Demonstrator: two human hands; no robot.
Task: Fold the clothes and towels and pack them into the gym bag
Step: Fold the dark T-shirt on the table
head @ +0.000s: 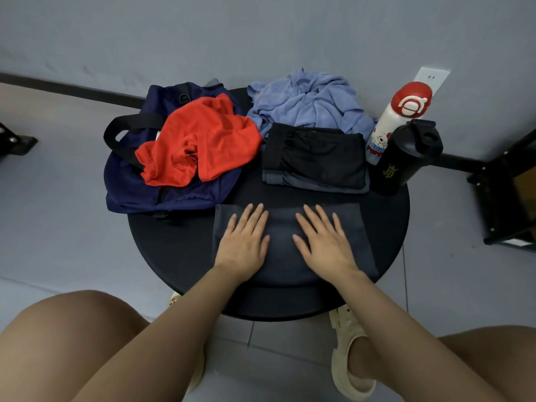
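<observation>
Both palms flat on dark folded cloth [285, 227], lower centre of counter [174, 250].
Left hand [242, 242], right hand [323, 242]: fingers straight, gripping nothing. Cloth looks soft, limp, light; I'd pinch the doubled edges.

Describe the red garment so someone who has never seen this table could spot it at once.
On the round black table, look to the far left, where a navy gym bag lies. The red garment sits crumpled on top of it. It is the only bright red cloth; the nearby clothes are pale blue, black or dark grey.
</observation>
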